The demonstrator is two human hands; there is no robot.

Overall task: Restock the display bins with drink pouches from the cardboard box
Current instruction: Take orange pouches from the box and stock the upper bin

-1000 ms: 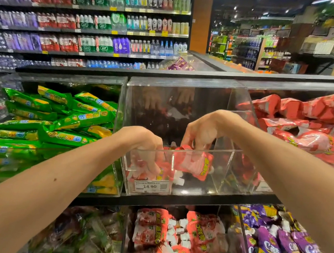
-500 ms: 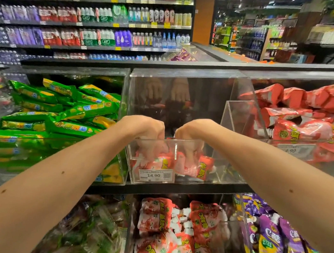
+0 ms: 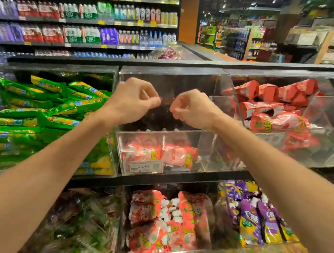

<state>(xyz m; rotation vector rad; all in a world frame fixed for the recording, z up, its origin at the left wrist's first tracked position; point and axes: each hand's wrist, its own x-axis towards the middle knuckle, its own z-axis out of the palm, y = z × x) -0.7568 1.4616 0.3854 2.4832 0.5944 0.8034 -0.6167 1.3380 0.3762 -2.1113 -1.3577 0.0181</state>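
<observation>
While held above the middle bin (image 3: 205, 149), left hand (image 3: 132, 99): fingers curled, empty;
Right hand (image 3: 192, 110): just beside it, not touching, curled, empty;
Drink pouches (image 3: 179, 155): pink, lying in the bin's front, below both hands

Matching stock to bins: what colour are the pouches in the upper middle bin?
The pouches are pink-red with yellow marks; head view.

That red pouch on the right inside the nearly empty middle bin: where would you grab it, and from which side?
Probably from above, reaching over the low front wall of the clear bin. The red pouch lies down behind that wall, so the front is blocked. Pinch its flat body across the width; its cap is too blurred to locate.
</observation>
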